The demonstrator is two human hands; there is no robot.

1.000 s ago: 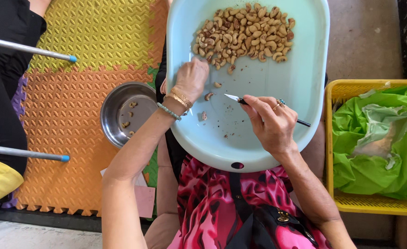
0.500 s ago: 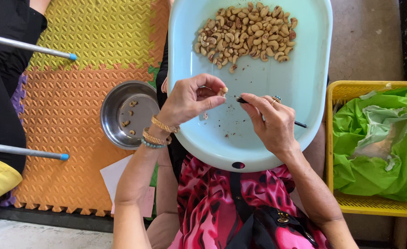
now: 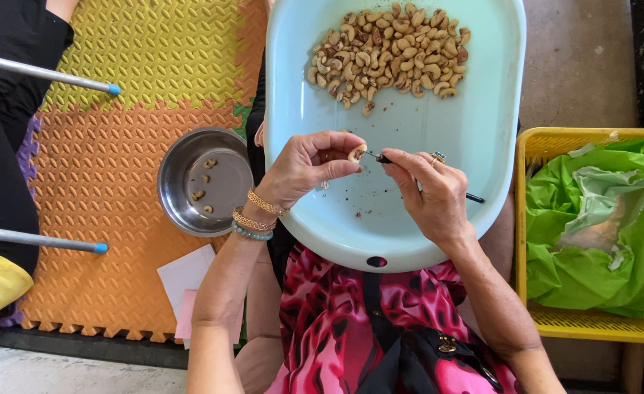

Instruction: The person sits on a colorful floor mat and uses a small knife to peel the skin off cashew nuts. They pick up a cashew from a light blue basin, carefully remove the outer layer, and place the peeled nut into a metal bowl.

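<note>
From the head camera, a pale blue tub (image 3: 475, 138) rests on the person's lap. Above its near half, the left hand (image 3: 304, 168) pinches a single cashew nut (image 3: 355, 152) between thumb and fingertips, the fingers curled closed around it. The right hand (image 3: 431, 197), also over the tub's near half and just right of the nut, grips a thin dark-handled tool (image 3: 424, 179) with its fingers closed, the metal tip touching the nut. A heap of cashews (image 3: 388, 55) lies in the far half of the tub. Left of the tub, on an orange and yellow foam mat (image 3: 110, 146), stands a steel bowl (image 3: 172, 175) holding a few nuts. Right of the tub sits a yellow basket (image 3: 592, 328) lined with green plastic (image 3: 599, 255).
</note>
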